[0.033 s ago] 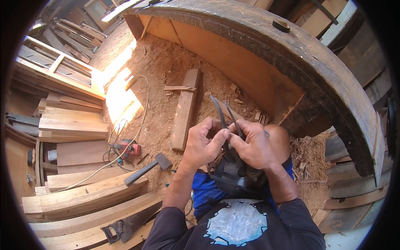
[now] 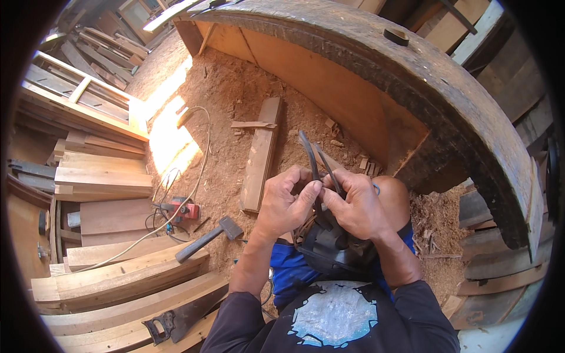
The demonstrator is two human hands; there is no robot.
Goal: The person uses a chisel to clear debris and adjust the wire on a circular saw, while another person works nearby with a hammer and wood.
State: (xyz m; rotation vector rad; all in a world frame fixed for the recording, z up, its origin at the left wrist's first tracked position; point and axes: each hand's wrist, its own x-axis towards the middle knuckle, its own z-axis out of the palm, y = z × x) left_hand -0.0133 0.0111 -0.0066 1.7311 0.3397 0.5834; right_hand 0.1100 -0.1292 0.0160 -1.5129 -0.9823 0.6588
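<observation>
black cord pinched above a black device
left hand and right hand have their fingers clamped on the cord, thumbs close together; to the left, a hammer lies with its handle over wooden boards.

Black ring-shaped roll is sitting on the worn, curving surface. Plank is lying on the shavings-covered floor, 1 thin wood strip crossing it. Red power tool is resting left, pale cord curving past. Hammer is lying handle-end over pale boards; lower down, 1 dark-handled handsaw is resting on more boards.
</observation>
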